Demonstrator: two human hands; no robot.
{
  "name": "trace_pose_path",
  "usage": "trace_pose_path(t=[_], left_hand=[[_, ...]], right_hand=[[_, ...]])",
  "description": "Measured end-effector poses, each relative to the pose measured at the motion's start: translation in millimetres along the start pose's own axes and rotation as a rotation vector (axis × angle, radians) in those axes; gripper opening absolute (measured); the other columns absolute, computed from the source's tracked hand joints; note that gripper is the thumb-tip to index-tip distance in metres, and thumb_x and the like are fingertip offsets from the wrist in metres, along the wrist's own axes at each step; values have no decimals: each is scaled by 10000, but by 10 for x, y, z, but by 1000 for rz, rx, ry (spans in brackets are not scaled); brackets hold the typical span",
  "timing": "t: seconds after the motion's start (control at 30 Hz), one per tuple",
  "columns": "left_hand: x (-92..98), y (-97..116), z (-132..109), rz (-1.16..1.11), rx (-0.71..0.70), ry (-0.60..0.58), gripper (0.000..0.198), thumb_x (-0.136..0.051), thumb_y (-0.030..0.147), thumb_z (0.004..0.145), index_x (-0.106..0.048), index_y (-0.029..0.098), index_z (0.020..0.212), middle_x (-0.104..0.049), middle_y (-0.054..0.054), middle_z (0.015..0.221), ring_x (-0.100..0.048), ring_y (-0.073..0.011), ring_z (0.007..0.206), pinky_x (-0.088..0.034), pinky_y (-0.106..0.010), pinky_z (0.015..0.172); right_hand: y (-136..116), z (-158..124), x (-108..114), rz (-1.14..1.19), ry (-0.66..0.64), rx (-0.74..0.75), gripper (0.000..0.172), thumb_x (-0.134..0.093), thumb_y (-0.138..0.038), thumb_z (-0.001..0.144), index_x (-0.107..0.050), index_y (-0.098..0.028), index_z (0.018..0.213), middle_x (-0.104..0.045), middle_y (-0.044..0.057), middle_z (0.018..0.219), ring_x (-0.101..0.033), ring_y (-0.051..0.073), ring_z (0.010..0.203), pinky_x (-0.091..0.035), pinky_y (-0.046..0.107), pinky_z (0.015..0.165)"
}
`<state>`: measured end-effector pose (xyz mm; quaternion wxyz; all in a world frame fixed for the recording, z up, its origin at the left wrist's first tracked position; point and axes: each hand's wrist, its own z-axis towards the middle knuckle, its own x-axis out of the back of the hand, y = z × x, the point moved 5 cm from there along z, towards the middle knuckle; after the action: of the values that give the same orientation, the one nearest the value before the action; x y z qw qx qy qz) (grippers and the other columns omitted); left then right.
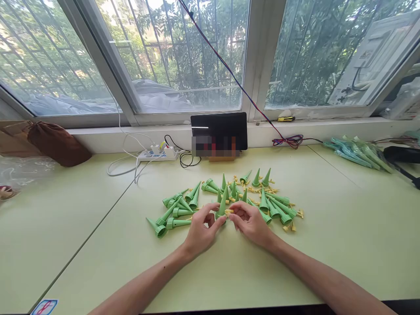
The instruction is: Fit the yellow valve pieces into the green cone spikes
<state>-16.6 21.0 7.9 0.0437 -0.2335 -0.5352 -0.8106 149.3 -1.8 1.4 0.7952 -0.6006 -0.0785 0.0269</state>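
My left hand is closed around the wide base of a green plastic plant-watering spike, which stands with its point up. Between the fingertips of my right hand is a small yellow plastic valve, right at the side of that spike. Whether the valve is seated in the spike I cannot tell. Several more green spikes lie in a heap to the left. Others lie to the right, and a few stand upright behind my hands. Loose yellow valves are scattered among them.
A dark-screened tablet stands at the back by the window. Left of it is a white power strip with cables. A brown drawstring bag lies far left; wrapped green items lie far right. Bundled wire rests at the back.
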Motion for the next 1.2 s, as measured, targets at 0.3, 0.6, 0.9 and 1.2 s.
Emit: trace_pose_path(t=[0.3, 0.6, 0.9, 1.2], left_hand=[[2, 45, -18, -47, 35, -33, 305, -639, 389, 872, -611, 157, 1068, -504, 33, 722, -378, -61, 506, -335, -203, 499], [-50, 16, -66, -51, -63, -60, 300, -655, 340, 880, -623, 181, 1132, -562, 4, 785, -403, -70, 537, -383, -203, 513], [-77, 65, -53, -8, -202, -122, 239, -601, 266, 926, -676, 199, 1142, -652, -83, 1026, -513, -78, 605, -466, -210, 561], [-9, 36, 4, 7, -63, -11, 270, -650, 345, 876, -645, 180, 1090, -579, 5, 789, -414, -57, 492, -386, -202, 491]], right_hand=[[-9, -54, 32, -370, 60, 276, 208, -516, -359, 994, -634, -190, 964, -639, 27, 714, -580, 144, 591, -486, 272, 596], [-12, -56, -2, -322, 40, 191, 375, -424, -340, 1024, -535, -208, 690, -537, -14, 553, -496, 127, 505, -416, 260, 554], [60, -22, -24, 23, -57, -160, 446, -486, -544, 960, -458, -213, 662, -399, -71, 445, -340, 82, 334, -260, 235, 353], [45, 2, -11, 0, 29, -54, 302, -525, -472, 967, -587, -193, 869, -578, -19, 631, -507, 103, 415, -411, 238, 411]])
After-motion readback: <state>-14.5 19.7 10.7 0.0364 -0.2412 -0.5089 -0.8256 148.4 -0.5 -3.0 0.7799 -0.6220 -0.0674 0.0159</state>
